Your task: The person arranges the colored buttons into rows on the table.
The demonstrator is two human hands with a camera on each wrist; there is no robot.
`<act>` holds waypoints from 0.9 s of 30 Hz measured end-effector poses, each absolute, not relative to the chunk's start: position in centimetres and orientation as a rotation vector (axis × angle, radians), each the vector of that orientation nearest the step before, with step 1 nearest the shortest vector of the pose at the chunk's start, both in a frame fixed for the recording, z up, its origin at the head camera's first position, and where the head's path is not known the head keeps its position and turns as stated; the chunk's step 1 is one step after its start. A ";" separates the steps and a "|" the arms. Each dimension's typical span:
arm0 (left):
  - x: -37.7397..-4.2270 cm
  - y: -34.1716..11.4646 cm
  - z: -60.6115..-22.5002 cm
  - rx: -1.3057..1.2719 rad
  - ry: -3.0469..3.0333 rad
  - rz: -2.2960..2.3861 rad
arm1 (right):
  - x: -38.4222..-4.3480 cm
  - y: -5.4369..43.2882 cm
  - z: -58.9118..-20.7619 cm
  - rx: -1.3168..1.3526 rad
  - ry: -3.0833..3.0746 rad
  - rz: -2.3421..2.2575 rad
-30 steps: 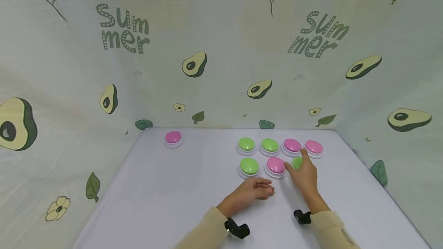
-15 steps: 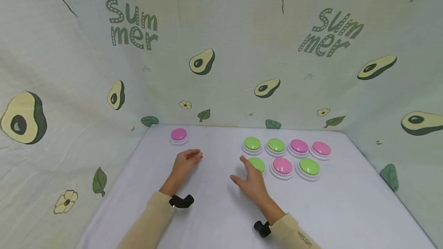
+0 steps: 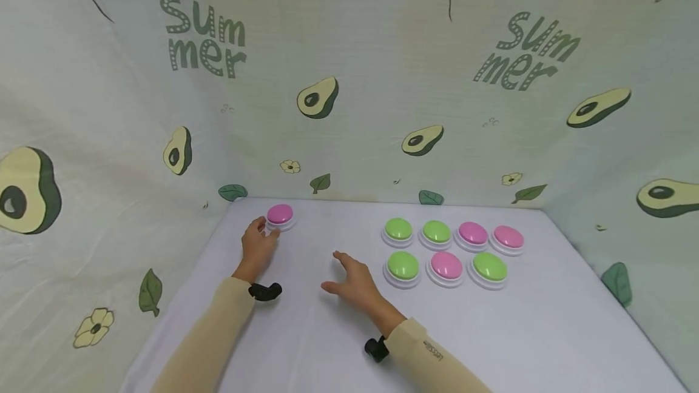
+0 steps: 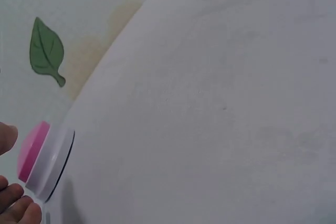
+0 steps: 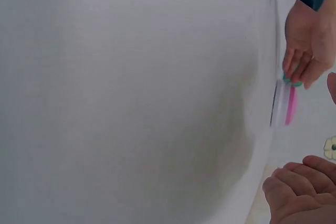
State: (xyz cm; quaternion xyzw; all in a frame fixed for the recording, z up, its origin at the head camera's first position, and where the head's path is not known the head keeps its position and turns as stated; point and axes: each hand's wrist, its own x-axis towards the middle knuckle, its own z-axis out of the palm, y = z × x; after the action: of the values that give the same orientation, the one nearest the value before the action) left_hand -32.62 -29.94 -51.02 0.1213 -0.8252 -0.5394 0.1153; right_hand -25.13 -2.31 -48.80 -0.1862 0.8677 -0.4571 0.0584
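Note:
A pink push button on a white round base stands at the back left. My left hand is at its near left side, thumb and fingers spread. In the left wrist view, the same pink button lies between the thumb and the fingers; a firm grip does not show. My right hand hovers over the middle of the table, thumb and fingers apart, holding nothing. The right wrist view shows its fingers loosely bent, with the left hand reaching to the button beyond.
To the right are two rows of similar buttons, among them a green one, a pink one and another green one. The white table meets a cloth backdrop printed with avocados at its back and sides.
My right hand has left the right-hand buttons and moved left to mid-table. My left hand has travelled left and forward to the lone pink button. The head view has shifted slightly.

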 end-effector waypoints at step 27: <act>-38.0 -32.3 -51.7 0.175 -2.810 -1.433 | -29.2 -5.2 -49.7 -0.566 2.614 -1.283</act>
State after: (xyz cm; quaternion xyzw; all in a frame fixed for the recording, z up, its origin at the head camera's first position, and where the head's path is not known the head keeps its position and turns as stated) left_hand -38.03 -32.30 -51.66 0.0553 -0.8895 -0.4535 -0.0089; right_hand -29.21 -5.22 -49.73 -0.1901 0.8778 -0.4309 0.0875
